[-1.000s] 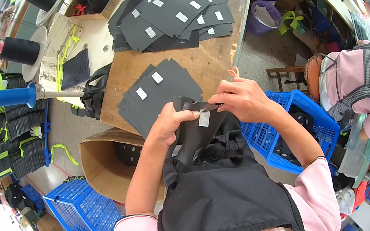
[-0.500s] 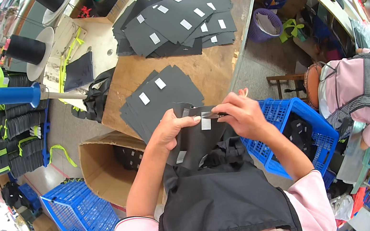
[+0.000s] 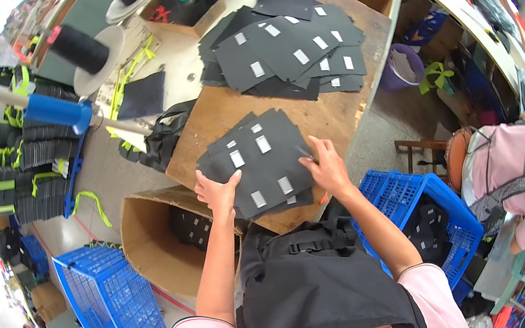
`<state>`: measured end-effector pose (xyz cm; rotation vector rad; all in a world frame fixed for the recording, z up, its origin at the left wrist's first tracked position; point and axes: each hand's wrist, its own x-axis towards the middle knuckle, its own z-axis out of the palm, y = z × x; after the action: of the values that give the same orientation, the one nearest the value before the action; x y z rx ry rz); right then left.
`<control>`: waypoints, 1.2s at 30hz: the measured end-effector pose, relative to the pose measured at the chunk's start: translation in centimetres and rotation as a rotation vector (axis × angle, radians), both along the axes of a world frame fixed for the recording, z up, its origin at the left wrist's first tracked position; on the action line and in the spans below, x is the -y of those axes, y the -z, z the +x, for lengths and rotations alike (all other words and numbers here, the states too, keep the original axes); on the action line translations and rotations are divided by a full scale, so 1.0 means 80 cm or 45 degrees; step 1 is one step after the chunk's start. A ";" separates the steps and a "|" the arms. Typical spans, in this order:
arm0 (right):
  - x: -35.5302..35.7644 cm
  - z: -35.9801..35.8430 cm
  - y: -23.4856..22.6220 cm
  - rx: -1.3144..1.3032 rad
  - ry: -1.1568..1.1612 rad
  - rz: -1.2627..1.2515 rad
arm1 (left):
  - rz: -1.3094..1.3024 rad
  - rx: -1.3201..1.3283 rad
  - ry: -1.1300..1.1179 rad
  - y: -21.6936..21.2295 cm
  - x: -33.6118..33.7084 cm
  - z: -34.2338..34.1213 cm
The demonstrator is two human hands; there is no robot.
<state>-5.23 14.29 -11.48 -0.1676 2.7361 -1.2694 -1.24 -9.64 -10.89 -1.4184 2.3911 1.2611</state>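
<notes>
Blk panel (image 3: 270, 168) now flat on pile (image 3: 212, 147), ctr frame, no longer held up; snipping looks paused. L hand (image 3: 218, 193) spread loosely at its left edge; R hand (image 3: 326, 166) at right edge, clasping small snips (image 3: 304, 152).

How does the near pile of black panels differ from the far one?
The near pile has the left hand and right hand at its edges; the far pile has neither. The near pile is smaller and compact; the far pile is wider and fanned out. Both are black with pale rectangles.
</notes>
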 end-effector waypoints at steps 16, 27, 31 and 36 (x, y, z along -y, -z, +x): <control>0.017 -0.002 0.051 0.170 0.080 -0.396 | 0.894 -0.431 -0.211 0.005 -0.005 0.030; -0.028 0.024 0.014 0.396 0.144 -0.503 | 0.566 -0.632 -0.926 0.005 0.191 0.302; -0.022 0.010 0.028 0.323 0.165 -0.435 | -0.413 0.320 -1.042 0.054 0.181 0.307; -0.046 -0.081 0.021 0.439 0.240 -0.445 | -1.020 -0.361 -0.016 0.017 0.122 0.097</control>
<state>-11.69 18.00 -13.12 0.2614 2.2677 -1.6431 6.48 -19.37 -12.23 -1.4626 3.3012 0.5129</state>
